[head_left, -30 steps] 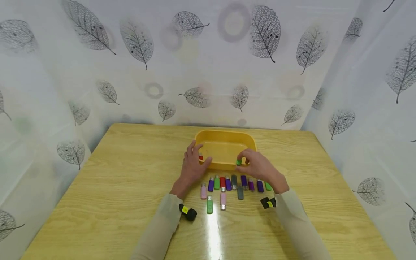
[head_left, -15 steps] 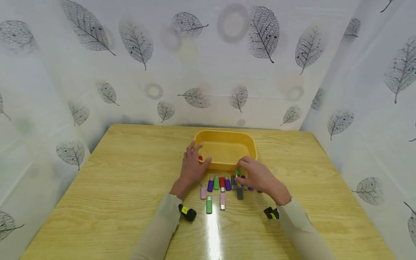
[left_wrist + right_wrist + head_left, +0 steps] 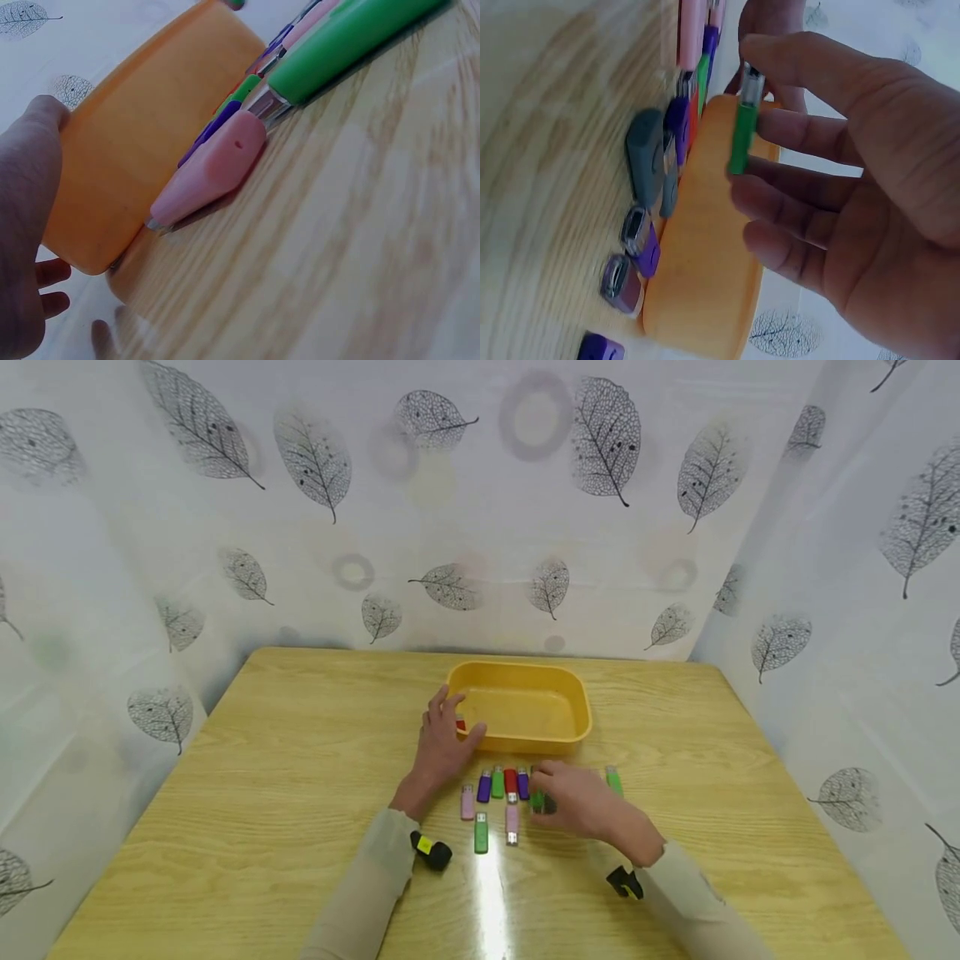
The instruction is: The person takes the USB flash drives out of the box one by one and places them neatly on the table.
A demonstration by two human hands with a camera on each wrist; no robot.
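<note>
My left hand [image 3: 441, 743] holds the left front corner of a yellow plastic bin [image 3: 528, 746], thumb along the front wall and index finger over the rim. My right hand [image 3: 588, 803] pinches a green USB flash drive [image 3: 742, 135] between thumb and fingers, close over the row of drives in front of the bin. In the right wrist view the drive's metal plug points toward the thumb. Grey drives [image 3: 645, 154] lie below that hand, mostly hidden by it in the head view. A red drive [image 3: 461, 724] shows inside the bin beside my left fingers.
More flash drives lie left of my right hand: a red one [image 3: 511, 783], two pink ones including the front one [image 3: 512, 825], green and purple ones. Another green drive [image 3: 614, 780] lies right of the hand. Leaf-patterned sheeting [image 3: 480, 510] stands behind the wooden table [image 3: 300, 777].
My right hand has moved from the bin's front rim toward me and down over the row, still pinching the green flash drive. My left hand has stayed on the bin's corner.
</note>
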